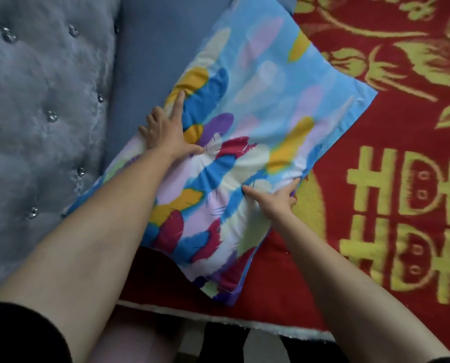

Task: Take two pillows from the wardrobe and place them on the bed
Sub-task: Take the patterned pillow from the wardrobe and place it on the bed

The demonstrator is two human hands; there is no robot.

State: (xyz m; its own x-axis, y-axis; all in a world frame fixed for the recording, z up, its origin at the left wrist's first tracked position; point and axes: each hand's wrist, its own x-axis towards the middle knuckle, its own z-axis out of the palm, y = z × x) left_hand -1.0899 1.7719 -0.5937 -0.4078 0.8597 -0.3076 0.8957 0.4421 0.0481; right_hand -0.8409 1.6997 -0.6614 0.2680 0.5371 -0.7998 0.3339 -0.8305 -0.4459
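A pillow [247, 121] in a light blue case with a colourful feather print lies slanted on the bed, which is covered by a red blanket [375, 179] with yellow patterns. My left hand [166, 129] grips the pillow's left edge, index finger stretched out along it. My right hand [278, 200] pinches the pillow's right edge, bunching the fabric. Only one pillow is in view. The wardrobe is not in view.
A grey tufted headboard [35, 113] with shiny buttons runs along the left. A blue-grey padded strip [150, 48] lies between it and the pillow. The bed's near edge [218, 318] crosses the bottom, with my legs below it.
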